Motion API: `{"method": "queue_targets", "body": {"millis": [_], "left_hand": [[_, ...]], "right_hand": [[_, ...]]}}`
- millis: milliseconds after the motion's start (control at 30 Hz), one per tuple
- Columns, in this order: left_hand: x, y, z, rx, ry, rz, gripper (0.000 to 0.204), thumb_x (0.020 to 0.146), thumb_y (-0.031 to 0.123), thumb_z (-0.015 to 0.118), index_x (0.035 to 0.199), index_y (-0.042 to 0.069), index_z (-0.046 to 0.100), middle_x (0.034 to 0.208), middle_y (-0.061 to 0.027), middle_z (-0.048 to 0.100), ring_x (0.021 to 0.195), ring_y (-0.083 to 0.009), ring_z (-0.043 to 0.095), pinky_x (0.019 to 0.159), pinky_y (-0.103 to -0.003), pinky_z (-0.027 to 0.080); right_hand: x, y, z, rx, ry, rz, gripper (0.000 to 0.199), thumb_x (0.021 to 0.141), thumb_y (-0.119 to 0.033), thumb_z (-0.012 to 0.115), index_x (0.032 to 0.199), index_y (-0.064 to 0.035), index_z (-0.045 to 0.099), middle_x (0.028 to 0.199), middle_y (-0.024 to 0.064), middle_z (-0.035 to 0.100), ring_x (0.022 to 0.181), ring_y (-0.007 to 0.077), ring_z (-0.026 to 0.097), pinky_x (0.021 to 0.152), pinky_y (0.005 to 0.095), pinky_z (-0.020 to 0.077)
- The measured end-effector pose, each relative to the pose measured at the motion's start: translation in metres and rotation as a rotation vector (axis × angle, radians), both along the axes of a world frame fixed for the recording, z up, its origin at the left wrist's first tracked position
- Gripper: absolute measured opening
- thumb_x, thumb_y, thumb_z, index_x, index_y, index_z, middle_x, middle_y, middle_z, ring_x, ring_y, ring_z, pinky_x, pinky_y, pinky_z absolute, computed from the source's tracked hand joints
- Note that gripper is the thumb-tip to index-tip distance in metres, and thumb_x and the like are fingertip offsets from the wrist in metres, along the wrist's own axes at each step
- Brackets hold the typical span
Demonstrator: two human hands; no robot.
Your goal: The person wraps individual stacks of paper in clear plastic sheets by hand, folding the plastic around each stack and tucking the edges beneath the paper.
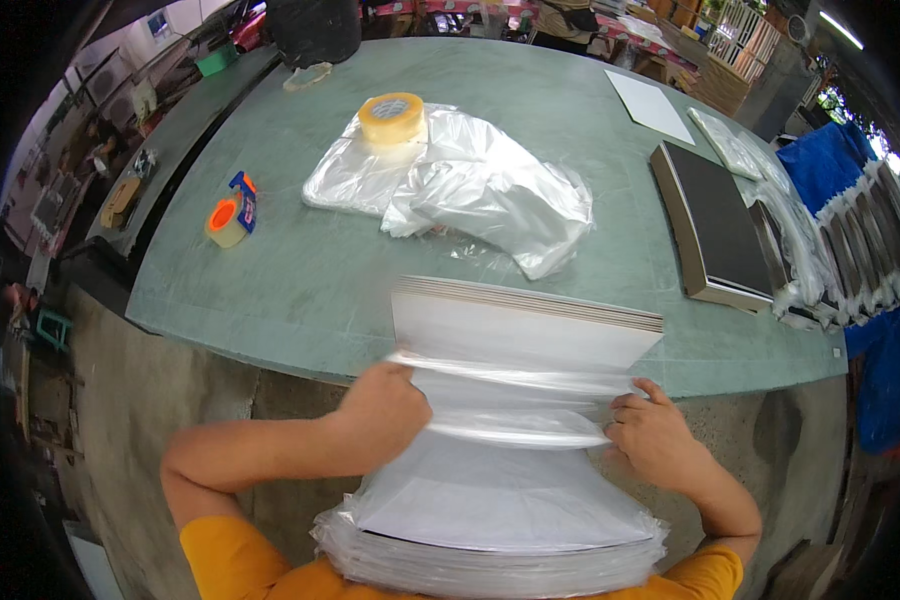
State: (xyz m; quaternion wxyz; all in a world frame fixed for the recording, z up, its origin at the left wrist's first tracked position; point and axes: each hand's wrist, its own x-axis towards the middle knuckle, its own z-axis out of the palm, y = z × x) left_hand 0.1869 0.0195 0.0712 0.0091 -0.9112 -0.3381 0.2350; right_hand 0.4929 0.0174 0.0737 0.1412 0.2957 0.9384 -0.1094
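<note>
Nearest, a thick stack of white sheets [490, 505] lies against the person's chest, its lower part already inside a clear plastic bag [490, 565] that bunches at the near end. The stack's long axis runs straight away from the body, its far end [525, 325] resting over the edge of the green counter [300, 270]. Left hand [382, 408] is clenched on the bag's mouth at the left edge of the stack; right hand [653, 432] is grasping the same gathered film at the right edge. Both hands sit about level, midway along the stack, the bag mouth stretched between them across its width. The uncovered part lies beyond the hands, toward the counter.

Further out, a heap of loose clear bags [470, 185] lies on the counter, directly in line with the stack's far end but apart from it. A roll of yellowish tape [392, 117] sits on that heap. An orange tape dispenser [230, 212] stands well to the left. To the right, a dark-covered flat stack [715, 225] and bagged stacks [820, 250] lie beside blue cloth [820, 165]. A white sheet [650, 105] lies at the far side
</note>
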Motion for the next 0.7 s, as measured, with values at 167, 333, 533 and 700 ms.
{"method": "queue_targets", "body": {"millis": [167,333,533,700], "left_hand": [[-0.006,-0.003,-0.007,-0.249,-0.164,-0.043,0.012,0.063,0.015,0.058,0.067,0.004,0.059,0.069,-0.0111,0.058,0.069,-0.0240,0.056,0.070,-0.035,0.040],[-0.031,-0.011,0.044,-0.037,-1.220,0.320,0.012,0.068,0.010,0.061,0.070,0.003,0.051,0.064,-0.0060,0.049,0.063,-0.0193,0.049,0.057,-0.030,0.041],[-0.038,0.018,0.003,0.491,-1.048,0.729,0.060,0.060,-0.010,0.053,0.116,0.009,0.047,0.104,-0.0106,0.045,0.077,-0.0178,0.048,0.069,-0.032,0.041],[-0.033,0.007,-0.002,0.560,-0.897,0.401,0.067,0.053,-0.014,0.051,0.115,0.010,0.051,0.105,-0.0115,0.045,0.085,-0.0225,0.048,0.071,-0.027,0.041]], "right_hand": [[0.013,0.006,0.008,-0.130,0.606,-0.549,0.014,0.069,-0.019,0.063,0.068,-0.0050,0.059,0.072,0.0075,0.058,0.069,0.0223,0.055,0.074,0.0346,0.0431],[0.018,0.013,-0.006,0.427,1.263,-0.930,0.019,0.070,-0.007,0.056,0.088,-0.0021,0.057,0.080,0.0105,0.058,0.075,0.0209,0.056,0.070,0.0325,0.0437],[-0.021,0.017,-0.026,0.761,0.849,-0.651,0.049,0.062,0.013,0.044,0.108,-0.0024,0.053,0.113,0.0138,0.045,0.104,0.0229,0.043,0.081,0.0310,0.0377],[0.003,0.007,-0.037,0.720,0.802,-0.668,0.052,0.052,0.007,0.052,0.101,-0.0076,0.060,0.107,0.0139,0.048,0.100,0.0249,0.046,0.079,0.0326,0.0379]]}}
